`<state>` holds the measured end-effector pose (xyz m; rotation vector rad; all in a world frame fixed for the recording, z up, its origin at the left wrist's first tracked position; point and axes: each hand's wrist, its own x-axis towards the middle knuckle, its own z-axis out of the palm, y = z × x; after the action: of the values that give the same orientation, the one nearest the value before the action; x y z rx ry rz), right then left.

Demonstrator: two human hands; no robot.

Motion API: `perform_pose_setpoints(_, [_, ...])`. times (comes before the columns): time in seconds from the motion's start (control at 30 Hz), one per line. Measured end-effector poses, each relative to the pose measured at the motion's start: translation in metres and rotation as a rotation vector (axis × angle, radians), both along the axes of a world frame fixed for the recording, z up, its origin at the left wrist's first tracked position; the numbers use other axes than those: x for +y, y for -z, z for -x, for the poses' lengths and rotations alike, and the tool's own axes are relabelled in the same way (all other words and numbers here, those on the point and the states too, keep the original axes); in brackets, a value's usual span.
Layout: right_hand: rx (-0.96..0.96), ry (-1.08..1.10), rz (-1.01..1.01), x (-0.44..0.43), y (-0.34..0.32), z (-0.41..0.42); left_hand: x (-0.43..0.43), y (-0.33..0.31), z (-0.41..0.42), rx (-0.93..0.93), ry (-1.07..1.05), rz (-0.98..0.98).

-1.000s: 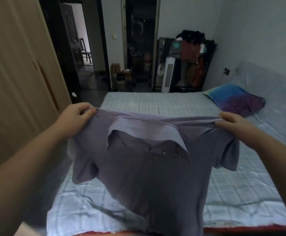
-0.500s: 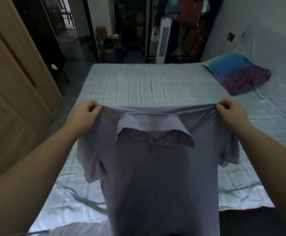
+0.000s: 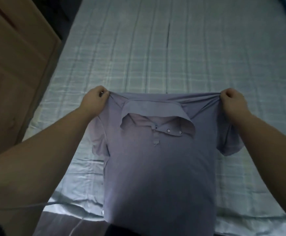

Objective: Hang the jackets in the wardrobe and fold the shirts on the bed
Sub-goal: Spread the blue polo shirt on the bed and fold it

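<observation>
The soft, light lilac-grey short-sleeved polo shirt (image 3: 157, 167) hangs limp above the near edge of the pale checked bed (image 3: 156, 48), the left hand (image 3: 94, 99) and right hand (image 3: 231, 102) well apart, each pinching a shoulder, probably the best hold for laying it flat.

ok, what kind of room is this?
Probably a bedroom: a bed under a checked sheet fills the view, a wooden wardrobe stands beside it on the left, and a polo shirt is held up over it.
</observation>
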<state>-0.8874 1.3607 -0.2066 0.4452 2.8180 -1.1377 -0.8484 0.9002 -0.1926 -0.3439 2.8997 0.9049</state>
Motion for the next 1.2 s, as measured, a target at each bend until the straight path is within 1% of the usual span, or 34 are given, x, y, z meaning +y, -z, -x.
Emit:
perform_pose_setpoints(0.13, [-0.049, 0.009, -0.025, 0.008, 0.070, 0.062, 0.009, 0.067, 0.064, -0.034, -0.007, 0.034])
perform_pose_setpoints(0.3, [-0.010, -0.036, -0.108, 0.013, 0.160, 0.118, 0.014, 0.161, 0.136, -0.061, 0.008, 0.087])
perform_pose_setpoints(0.4, [0.036, -0.043, -0.182, 0.017, 0.211, 0.138, 0.018, 0.217, 0.163, -0.053, 0.022, 0.117])
perform_pose_setpoints(0.5, [0.060, -0.103, -0.270, 0.019, 0.251, 0.150, 0.017, 0.259, 0.173, -0.024, 0.047, 0.166])
perform_pose_setpoints(0.63, [0.083, -0.150, -0.384, 0.019, 0.283, 0.162, 0.009, 0.287, 0.184, 0.016, 0.103, 0.274])
perform_pose_setpoints(0.77, [0.115, -0.166, -0.500, 0.012, 0.298, 0.164, 0.009, 0.302, 0.190, 0.051, 0.154, 0.335])
perform_pose_setpoints(0.9, [0.224, -0.150, -0.604, 0.009, 0.301, 0.161, 0.012, 0.314, 0.182, 0.114, 0.125, 0.445])
perform_pose_setpoints(0.97, [0.220, -0.126, -0.667, 0.005, 0.296, 0.159, 0.012, 0.313, 0.180, 0.116, 0.104, 0.476])
perform_pose_setpoints(1.03, [0.207, -0.110, -0.673, 0.001, 0.290, 0.156, 0.015, 0.306, 0.178, 0.123, 0.110, 0.405])
perform_pose_setpoints(1.1, [0.230, -0.126, -0.614, -0.006, 0.282, 0.153, 0.021, 0.295, 0.176, 0.170, 0.195, 0.290])
perform_pose_setpoints(1.13, [0.254, -0.163, -0.563, -0.010, 0.278, 0.152, 0.027, 0.288, 0.177, 0.182, 0.233, 0.208])
perform_pose_setpoints(1.17, [0.279, -0.217, -0.503, -0.015, 0.274, 0.151, 0.035, 0.281, 0.178, 0.156, 0.237, 0.093])
perform_pose_setpoints(1.2, [0.296, -0.274, -0.439, -0.022, 0.270, 0.150, 0.043, 0.272, 0.181, 0.091, 0.203, -0.041])
